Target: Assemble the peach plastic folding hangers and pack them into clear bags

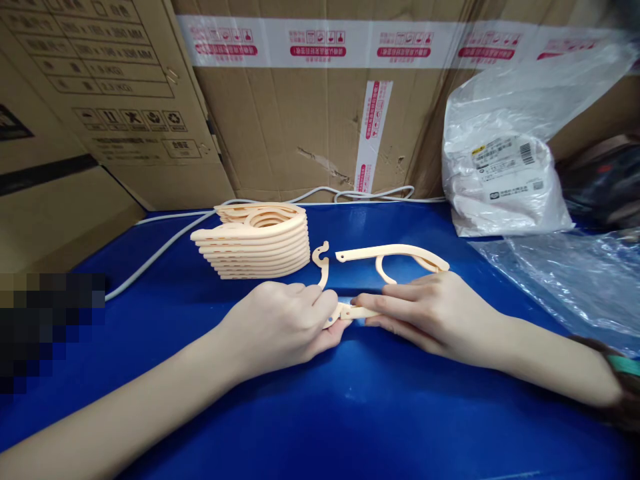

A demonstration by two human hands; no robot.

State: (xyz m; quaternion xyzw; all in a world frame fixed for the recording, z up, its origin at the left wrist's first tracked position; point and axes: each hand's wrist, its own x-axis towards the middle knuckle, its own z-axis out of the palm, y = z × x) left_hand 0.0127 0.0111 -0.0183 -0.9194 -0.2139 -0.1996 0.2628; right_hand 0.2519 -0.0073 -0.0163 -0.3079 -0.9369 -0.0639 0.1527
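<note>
Both hands met low on the blue counter, the left hand pinching the hook end of a hanger and the right hand gripping its near arm, the piece lying flat and spread open. Behind the left hand sat a stack of folded hangers, seemingly finished; this one looked not yet folded.

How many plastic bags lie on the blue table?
2: a filled, labelled bag at the back right and a flat clear bag before it; more may be hidden.
</note>
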